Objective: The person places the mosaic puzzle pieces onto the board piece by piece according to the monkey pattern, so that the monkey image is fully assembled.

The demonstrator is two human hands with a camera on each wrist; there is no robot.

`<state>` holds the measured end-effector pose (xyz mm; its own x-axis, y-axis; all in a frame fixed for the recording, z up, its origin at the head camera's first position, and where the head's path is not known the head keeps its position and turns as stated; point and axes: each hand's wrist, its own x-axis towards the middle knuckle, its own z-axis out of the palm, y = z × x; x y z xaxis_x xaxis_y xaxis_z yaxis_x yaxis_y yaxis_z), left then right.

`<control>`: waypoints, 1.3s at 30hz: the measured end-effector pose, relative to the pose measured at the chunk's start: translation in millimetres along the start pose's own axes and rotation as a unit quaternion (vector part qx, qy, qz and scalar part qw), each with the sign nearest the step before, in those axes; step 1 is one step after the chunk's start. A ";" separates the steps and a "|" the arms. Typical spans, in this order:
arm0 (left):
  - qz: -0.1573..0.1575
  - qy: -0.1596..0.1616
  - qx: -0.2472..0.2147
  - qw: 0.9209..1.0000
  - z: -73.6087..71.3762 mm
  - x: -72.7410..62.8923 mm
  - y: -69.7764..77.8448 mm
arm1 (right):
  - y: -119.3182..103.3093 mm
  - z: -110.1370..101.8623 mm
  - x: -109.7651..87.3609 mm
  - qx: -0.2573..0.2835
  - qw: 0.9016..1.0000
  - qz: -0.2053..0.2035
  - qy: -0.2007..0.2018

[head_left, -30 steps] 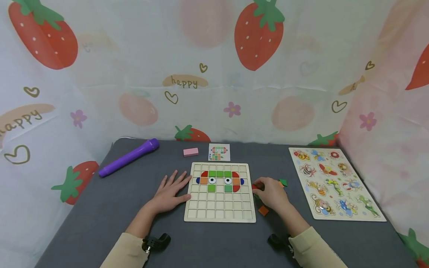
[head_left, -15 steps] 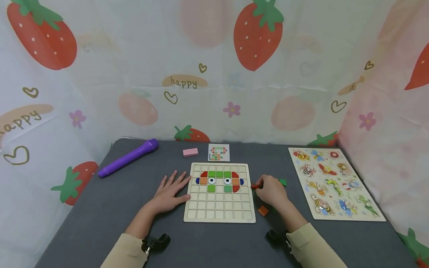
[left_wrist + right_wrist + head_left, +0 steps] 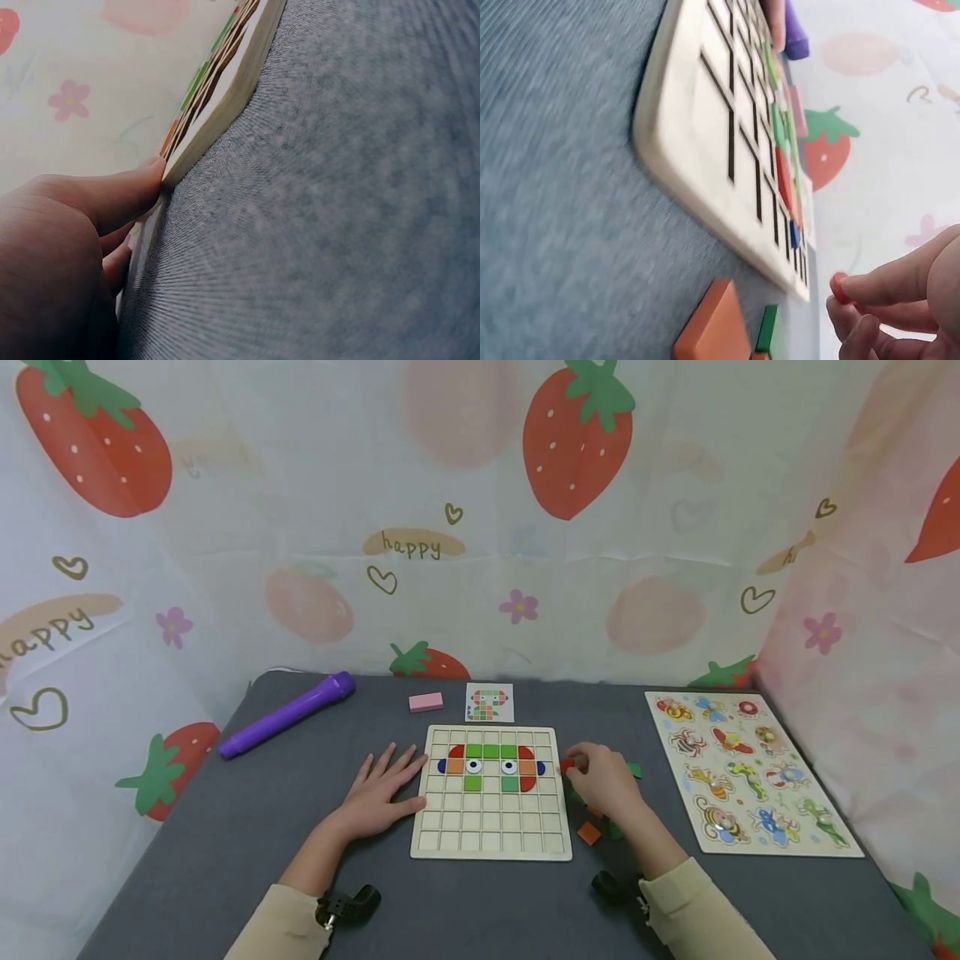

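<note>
My right hand [image 3: 606,783] pinches a small red piece [image 3: 840,288] between thumb and fingertips, just off the right edge of a pale wooden grid board [image 3: 491,820]. On the board's upper rows lie red, green, orange and blue pieces and two eye pieces [image 3: 473,766], forming a pattern. With fingers spread, my left hand [image 3: 380,797] rests on the table, its thumb and fingertips at the board's left edge. The left wrist view has the thumb [image 3: 127,196] against the board's side. Below the right hand lie an orange piece [image 3: 588,833] and several green ones, partly covered by it.
Behind the board are a small pattern card [image 3: 490,702] and a pink block [image 3: 426,702]. A purple microphone-shaped stick [image 3: 288,716] lies at the back left. A board of insect pictures [image 3: 750,777] lies at the right. Printed cloth hangs around the dark table.
The right hand has shifted slightly away from the body with the red piece, uncovering more orange and green pieces below it. The left hand and board have stayed put.
</note>
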<state>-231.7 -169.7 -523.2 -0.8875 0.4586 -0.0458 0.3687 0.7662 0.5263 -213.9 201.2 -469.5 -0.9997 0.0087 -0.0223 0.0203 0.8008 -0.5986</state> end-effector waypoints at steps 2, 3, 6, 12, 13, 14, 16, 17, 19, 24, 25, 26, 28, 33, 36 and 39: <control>-0.001 0.000 -0.001 1.000 0.1 -0.4 -0.1 | -3.2 0.1 -0.3 0.003 1.000 -0.005 -0.003; -0.001 0.000 -0.001 1.000 0.2 -0.5 -0.1 | -4.7 0.5 -0.4 0.005 1.000 -0.008 -0.004; -0.001 0.000 0.001 1.000 0.6 -0.4 -0.6 | -9.3 1.9 -0.6 0.016 1.000 -0.021 -0.004; -0.002 0.002 0.001 1.000 -0.5 -1.5 0.0 | -22.6 8.9 -0.4 0.035 0.999 -0.039 0.001; -0.002 0.002 0.000 1.000 -0.7 -1.7 0.3 | -24.6 10.5 -0.3 0.040 0.998 -0.039 0.001; -0.001 0.003 0.001 1.000 -0.9 -1.9 0.4 | -26.4 11.9 -0.4 0.045 0.998 -0.039 -0.002; -0.001 0.002 0.000 1.000 -1.0 -2.3 0.6 | -29.8 14.4 -1.1 0.055 0.998 -0.041 -0.007; -0.001 0.001 0.000 1.000 -0.9 -2.4 0.7 | -31.6 15.6 -1.3 0.059 0.997 -0.042 -0.009; 0.000 0.000 -0.001 1.000 -0.8 -2.6 0.8 | -35.5 18.1 -1.5 0.072 0.996 -0.042 -0.015; 0.000 0.000 -0.001 1.000 -0.4 -2.0 0.3 | -43.4 27.1 0.6 0.093 0.994 -0.045 -0.020; 0.000 0.000 0.000 1.000 -0.2 -1.8 -0.1 | -44.9 29.2 1.3 0.095 0.994 -0.047 -0.021; 0.001 0.000 0.000 1.000 -0.1 -1.5 -0.4 | -46.4 31.2 1.8 0.097 0.994 -0.048 -0.022; 0.001 -0.002 0.001 1.000 0.2 -1.3 -1.0 | -49.7 34.4 2.5 0.102 0.993 -0.050 -0.028; -0.001 -0.005 -0.003 1.000 -0.1 -1.4 -0.3 | -58.4 41.1 5.0 0.108 0.991 -0.064 -0.046; -0.002 -0.006 -0.003 1.000 -0.9 -1.5 0.4 | -63.7 46.8 7.9 0.109 0.990 -0.073 -0.053; -0.002 -0.007 -0.003 1.000 -2.4 -1.7 0.8 | -69.6 53.2 11.2 0.118 0.988 -0.076 -0.060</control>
<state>-230.5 -171.0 -520.7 -0.8851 0.4615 -0.0609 0.3629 0.7660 0.5307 -225.9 113.7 -470.7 -0.9830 -0.1835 -0.0037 -0.1139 0.6256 -0.7718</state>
